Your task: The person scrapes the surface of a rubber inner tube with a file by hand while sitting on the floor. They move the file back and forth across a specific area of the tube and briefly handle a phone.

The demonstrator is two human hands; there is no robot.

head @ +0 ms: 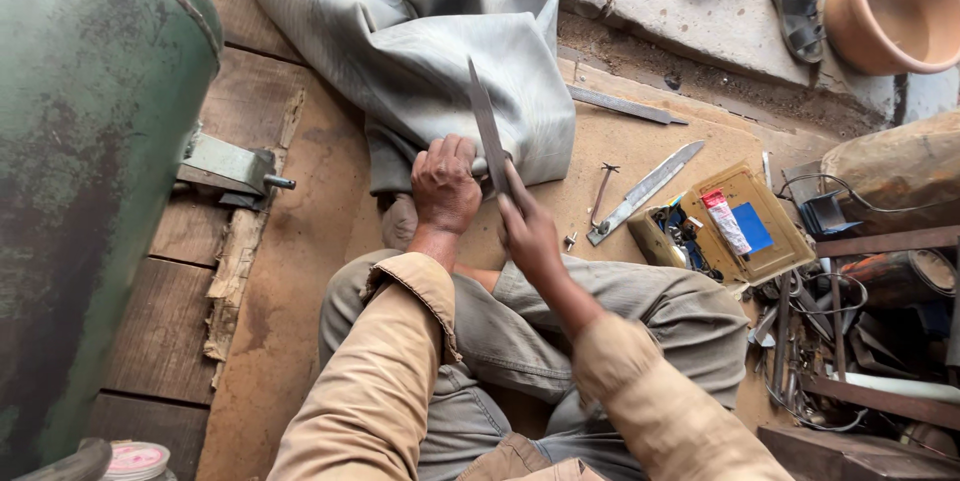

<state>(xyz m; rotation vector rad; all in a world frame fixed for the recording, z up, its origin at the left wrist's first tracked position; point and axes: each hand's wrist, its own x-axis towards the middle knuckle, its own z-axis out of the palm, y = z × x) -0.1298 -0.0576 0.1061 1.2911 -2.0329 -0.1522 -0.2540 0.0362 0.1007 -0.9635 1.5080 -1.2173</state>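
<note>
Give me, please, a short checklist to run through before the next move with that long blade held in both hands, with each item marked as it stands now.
1. Left hand closed firmly on the lower end of the blade: ok.
2. Right hand steadying the blade from the side: ok, fingers lie along it.
3. Fingers clear of the sharp edge: cannot tell which side is sharpened.
4. Blade pointing away from the body: ok, tip points up and away toward the grey cloth.
5. Legs clear of the blade: ok, the knees lie below the hands.
6. Second knife and open box out of the way: ok, both lie to the right.
</note>
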